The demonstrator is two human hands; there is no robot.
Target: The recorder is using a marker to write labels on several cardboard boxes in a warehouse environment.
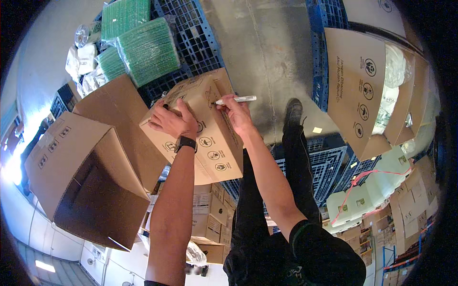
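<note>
My right hand (236, 112) grips a white marker pen (239, 99), its tip at the upper edge of a cardboard carton (214, 125). Dark handwritten marks show on the carton close to the tip. On the same carton lies my left hand (173, 118), wearing a black wristwatch (186, 143). A small dark object (165, 106) shows by its fingers; whether they hold it is unclear. Printed handling symbols run along the carton's side, and tape crosses its lower part. What supports the carton is mostly hidden.
At left stands a large open carton (86, 153). Wrapped green sheets (146, 50) lie on a blue plastic pallet (198, 35). To the right, another open carton (354, 82) holds plastic-wrapped goods (393, 71). My shoe (294, 112) is on the concrete floor (250, 46).
</note>
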